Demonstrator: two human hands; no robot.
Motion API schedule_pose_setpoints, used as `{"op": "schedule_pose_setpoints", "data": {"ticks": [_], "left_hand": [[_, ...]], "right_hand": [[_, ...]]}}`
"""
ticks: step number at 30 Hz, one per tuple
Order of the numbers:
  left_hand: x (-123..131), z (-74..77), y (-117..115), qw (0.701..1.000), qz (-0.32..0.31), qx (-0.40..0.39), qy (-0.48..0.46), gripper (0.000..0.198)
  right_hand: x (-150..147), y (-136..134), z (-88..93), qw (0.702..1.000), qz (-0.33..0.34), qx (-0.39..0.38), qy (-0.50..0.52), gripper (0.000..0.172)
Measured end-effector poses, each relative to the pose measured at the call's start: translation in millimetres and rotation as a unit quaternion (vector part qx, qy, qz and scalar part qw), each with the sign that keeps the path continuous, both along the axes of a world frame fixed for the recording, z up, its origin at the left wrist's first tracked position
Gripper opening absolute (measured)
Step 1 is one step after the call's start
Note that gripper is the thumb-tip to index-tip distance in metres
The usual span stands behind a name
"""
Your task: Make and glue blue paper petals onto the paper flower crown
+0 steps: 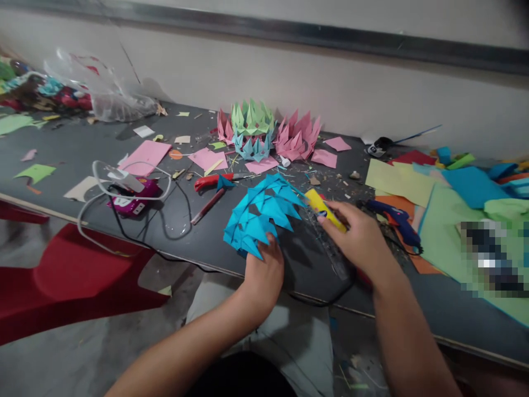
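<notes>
Bare forearms (190, 344) lie nearest the camera, reaching over the front edge of the bench (182, 242). From the left: a red chair (78, 270) stands against that edge; behind it, a purple socket block (134, 201) carries a white plug, and a black cable (161, 253) runs along the edge. Should an arm snag this cable, the block could be dragged off.

Next, a red-handled cutter (209, 181) lies loose; its blade could cut a careless reach. Folded paper crowns (253, 117) stand at the back.

At centre, the blue paper ring (264, 212) is raised and tilted above the front of the bench. The left hand (265, 270) grasps it from below, fingertips hidden; too firm a grip could crush the points. The right hand (363, 234) is clenched on a yellow tool (314, 202) just beside the ring; contact cannot be confirmed. A slip could tear the paper.

Further right, a blue glue gun (394, 218) rests near paper sheets (446, 237); heat, if present, could scorch them.
</notes>
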State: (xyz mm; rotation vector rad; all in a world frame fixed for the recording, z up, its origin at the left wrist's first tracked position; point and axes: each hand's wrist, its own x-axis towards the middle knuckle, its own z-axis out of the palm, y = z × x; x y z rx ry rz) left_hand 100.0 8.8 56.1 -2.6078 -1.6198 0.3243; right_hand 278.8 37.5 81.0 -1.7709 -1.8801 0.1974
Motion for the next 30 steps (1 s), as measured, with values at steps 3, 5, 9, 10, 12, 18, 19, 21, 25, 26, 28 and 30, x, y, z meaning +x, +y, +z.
{"op": "schedule_pose_setpoints", "data": {"ticks": [3, 5, 9, 10, 12, 18, 19, 21, 25, 26, 28, 30], "left_hand": [[0, 1.9, 0, 1.0, -0.003, -0.03, -0.006, 0.039], [0, 1.8, -1, 0.999, -0.009, -0.038, -0.008, 0.041], [1, -1.9, -6, 0.999, -0.012, -0.033, -0.002, 0.043], [2, -3.3, -7, 0.999, -0.018, -0.033, -0.002, 0.044], [3, -5.6, -8, 0.999, -0.027, -0.027, -0.006, 0.045], [6, -5.1, -7, 0.999, 0.001, -0.031, -0.025, 0.048], [6, -3.9, -7, 0.999, -0.001, -0.031, -0.026, 0.047], [6, -1.2, -7, 0.999, -0.007, -0.026, -0.021, 0.047], [8, 2.2, -8, 0.999, -0.023, -0.027, 0.0, 0.045], [9, 2.4, -8, 0.999, -0.026, -0.029, 0.005, 0.045], [9, 2.3, -8, 0.999, -0.029, -0.033, 0.015, 0.045], [10, 2.3, -8, 0.999, -0.026, -0.042, 0.021, 0.046]], "right_hand": [[-24, -24, -1.0, 0.996, 0.044, -0.065, 0.032, 0.028], [-39, -27, -5.1, 0.992, 0.061, -0.109, 0.005, 0.027], [-64, -18, -9.9, 0.983, 0.096, -0.15, -0.052, 0.031], [-69, -15, -10.2, 0.981, 0.108, -0.148, -0.058, 0.032], [-77, -9, -11.2, 0.979, 0.133, -0.132, -0.074, 0.034], [-82, 16, -23.0, 0.968, 0.197, -0.088, -0.126, 0.036], [-81, 18, -25.2, 0.967, 0.2, -0.091, -0.125, 0.035], [-77, 20, -29.5, 0.967, 0.202, -0.095, -0.122, 0.035], [-70, 18, -40.6, 0.971, 0.195, -0.089, -0.106, 0.04], [-69, 18, -43.5, 0.972, 0.197, -0.086, -0.091, 0.041], [-68, 20, -48.4, 0.974, 0.206, -0.08, -0.058, 0.042], [-68, 24, -51.0, 0.973, 0.21, -0.088, -0.04, 0.043]]}}
